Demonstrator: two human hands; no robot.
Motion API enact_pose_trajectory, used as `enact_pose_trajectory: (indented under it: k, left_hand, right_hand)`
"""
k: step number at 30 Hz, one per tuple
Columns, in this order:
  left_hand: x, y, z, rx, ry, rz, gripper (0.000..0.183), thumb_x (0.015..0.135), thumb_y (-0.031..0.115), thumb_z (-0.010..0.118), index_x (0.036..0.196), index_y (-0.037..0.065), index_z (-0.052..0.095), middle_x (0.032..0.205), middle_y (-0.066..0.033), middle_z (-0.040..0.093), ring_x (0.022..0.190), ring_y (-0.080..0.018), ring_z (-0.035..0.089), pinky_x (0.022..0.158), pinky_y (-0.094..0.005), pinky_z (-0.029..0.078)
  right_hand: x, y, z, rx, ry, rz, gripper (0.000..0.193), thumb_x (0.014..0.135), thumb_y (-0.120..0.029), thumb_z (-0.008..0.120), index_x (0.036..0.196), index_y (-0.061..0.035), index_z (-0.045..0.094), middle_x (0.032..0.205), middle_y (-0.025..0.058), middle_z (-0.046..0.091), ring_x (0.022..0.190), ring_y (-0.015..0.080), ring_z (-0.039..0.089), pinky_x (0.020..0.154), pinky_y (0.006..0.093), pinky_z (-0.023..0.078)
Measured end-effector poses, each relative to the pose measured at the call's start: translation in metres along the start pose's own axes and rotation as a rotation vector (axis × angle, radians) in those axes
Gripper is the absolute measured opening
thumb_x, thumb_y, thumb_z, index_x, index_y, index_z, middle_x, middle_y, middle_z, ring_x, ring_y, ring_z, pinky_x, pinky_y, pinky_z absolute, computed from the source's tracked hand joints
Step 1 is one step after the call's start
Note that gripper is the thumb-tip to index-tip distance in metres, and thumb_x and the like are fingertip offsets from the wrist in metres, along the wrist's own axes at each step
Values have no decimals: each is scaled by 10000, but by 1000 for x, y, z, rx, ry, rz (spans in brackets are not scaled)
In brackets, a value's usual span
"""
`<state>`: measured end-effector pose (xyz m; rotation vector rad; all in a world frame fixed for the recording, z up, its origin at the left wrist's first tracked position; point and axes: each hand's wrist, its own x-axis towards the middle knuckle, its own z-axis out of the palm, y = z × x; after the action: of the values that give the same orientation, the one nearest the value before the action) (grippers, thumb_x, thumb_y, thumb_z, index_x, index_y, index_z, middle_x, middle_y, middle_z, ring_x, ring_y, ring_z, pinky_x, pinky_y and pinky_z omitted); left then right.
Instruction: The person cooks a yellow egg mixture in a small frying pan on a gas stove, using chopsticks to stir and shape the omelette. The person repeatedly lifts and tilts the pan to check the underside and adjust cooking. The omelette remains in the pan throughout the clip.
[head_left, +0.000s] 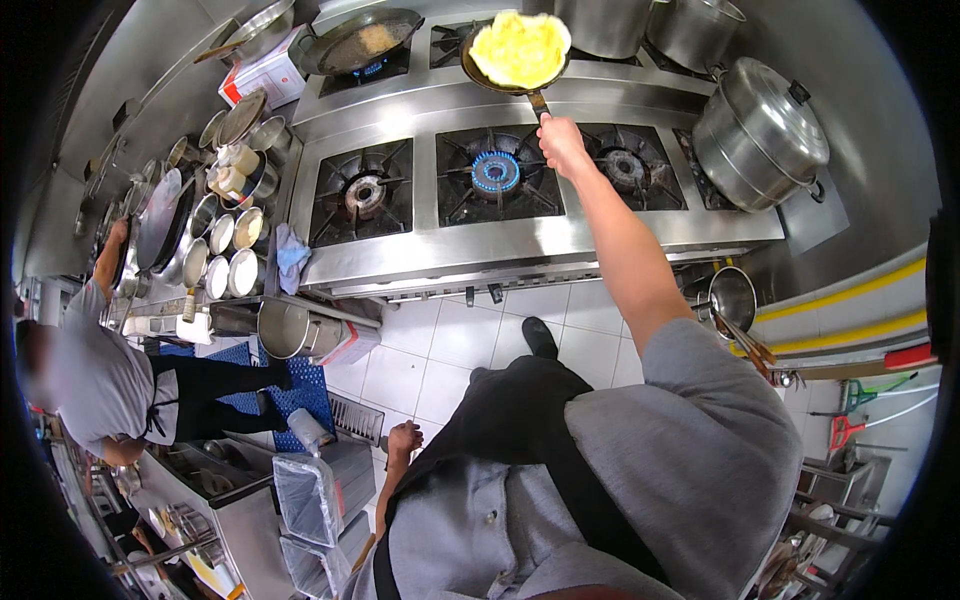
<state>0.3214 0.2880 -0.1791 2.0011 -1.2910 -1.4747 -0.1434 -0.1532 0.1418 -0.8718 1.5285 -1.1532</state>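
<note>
Above lit burner (495, 172), right hand (562, 145) hiding pan (515, 60) handle end

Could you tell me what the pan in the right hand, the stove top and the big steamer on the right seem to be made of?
Pan: dark, dull metal, perhaps iron or coated steel; its rim looks black around the yellow egg. The right hand grips its handle.
Stove top: brushed stainless steel, with soft grey reflections; the grates look like black cast iron.
Steamer: polished, silvery metal, probably stainless steel or aluminium.
</note>
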Motion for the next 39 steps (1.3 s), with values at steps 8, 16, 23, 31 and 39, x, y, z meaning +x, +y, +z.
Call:
enact_pose_trajectory:
  k: [8,16,23,31,39]
  left_hand:
    - [-18,-13,16,172,-95,12,369,918,304,434,862,3,639,801,-187,674,719,-278,665,623,-404,514]
    - [-1,-92,36,595,-112,276,333,869,306,483,793,22,640,771,-202,647,724,-341,644,647,-438,498]
    - [-11,-53,40,520,-72,88,421,875,379,468,727,25,640,748,-203,643,700,-366,634,637,-466,488]
    - [-53,5,32,37,-114,-29,351,923,281,460,934,-15,649,734,-122,661,632,-190,645,576,-322,526]
    - [-57,-8,54,-20,-93,-58,372,919,284,472,930,-53,628,683,-96,616,548,-151,583,468,-260,456]
  right_hand:
    - [-17,58,1,7,-55,191,377,963,-394,443,726,-102,465,512,-43,348,366,70,263,332,255,171]
    - [-30,91,10,97,-245,382,308,959,-289,398,736,-82,442,531,-22,344,385,81,264,354,251,181]
    - [-23,127,13,198,-245,421,282,950,-268,411,741,-80,433,542,-14,348,389,79,270,335,251,166]
    - [-24,170,35,182,-218,433,365,999,-335,368,758,-69,437,514,-19,315,379,95,243,361,278,186]
    - [-32,163,33,228,-236,448,324,997,-315,392,794,-67,440,554,-24,327,434,81,252,396,261,199]
